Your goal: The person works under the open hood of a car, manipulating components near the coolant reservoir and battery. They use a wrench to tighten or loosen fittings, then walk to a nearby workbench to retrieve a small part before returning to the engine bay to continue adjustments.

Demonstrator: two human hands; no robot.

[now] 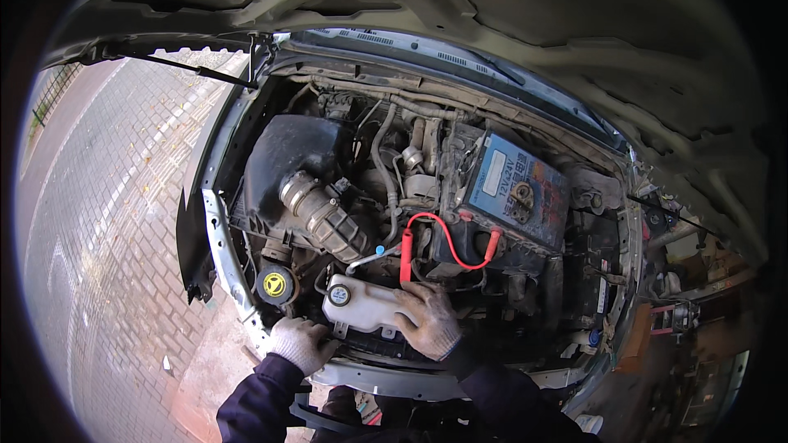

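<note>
My left hand (304,344), in a pale knit work glove, is at the front rail of the engine bay, its fingers curled over the edge; the fingertips are hidden. My right hand (428,321), gloved too, rests over the right end of a whitish plastic fluid reservoir (369,308) with a dark round cap. Its thumb stands apart from the fingers. Just above those fingers is the lower end of a red handle-like clip (406,254). A red cable (447,234) loops from it to a red boot (493,246) beside a blue box (513,189).
A raised hood (525,41) spans above. Around lie a black air box (287,156), a ribbed intake hose (327,215), a black cap with a yellow label (275,285) and a black battery (597,283). Brick paving (107,238) is at left, with clutter at right.
</note>
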